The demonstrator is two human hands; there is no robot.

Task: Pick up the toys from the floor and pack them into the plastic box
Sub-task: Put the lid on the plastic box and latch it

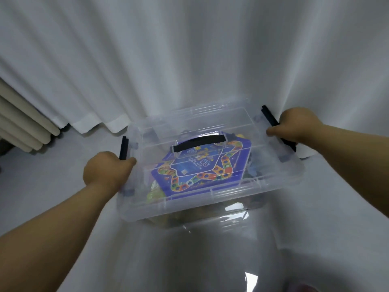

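A clear plastic box [189,207] with its transparent lid on sits in the middle of the view over a glossy white floor. The lid carries a black handle [199,143] on top. Through it shows a blue game board [202,167] with a coloured track, with other toys dim beneath it. My left hand [107,171] grips the black side latch [123,147] at the box's left end. My right hand [294,125] grips the black side latch [271,119] at the right end. Whether the box rests on the floor or is lifted is unclear.
White curtains [189,60] hang right behind the box and reach the floor. A beige ribbed radiator [23,123] stands at the far left. The shiny floor [189,260] spreads in front of the box, towards me.
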